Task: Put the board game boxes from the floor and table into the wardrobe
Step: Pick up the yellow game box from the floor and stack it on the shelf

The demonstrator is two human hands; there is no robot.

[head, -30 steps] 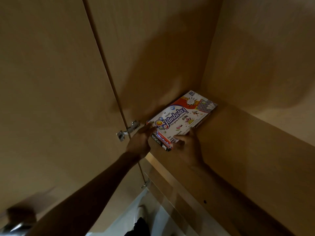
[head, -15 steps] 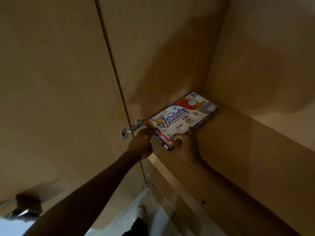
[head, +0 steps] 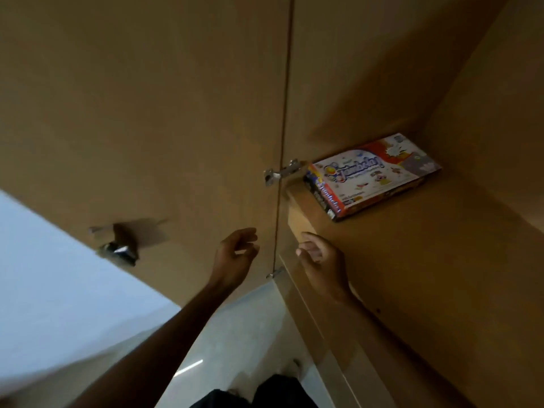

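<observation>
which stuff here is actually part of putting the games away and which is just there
Part of the job:
- board game box, lying flat on the wardrobe shelf
- left hand and right hand, both empty and apart from the box
- open wardrobe door

Just there:
- metal hinge
- door handle, blurred
- pale floor

Both hands (head: 235,257) off game box (head: 374,175), pulled back, empty.
</observation>
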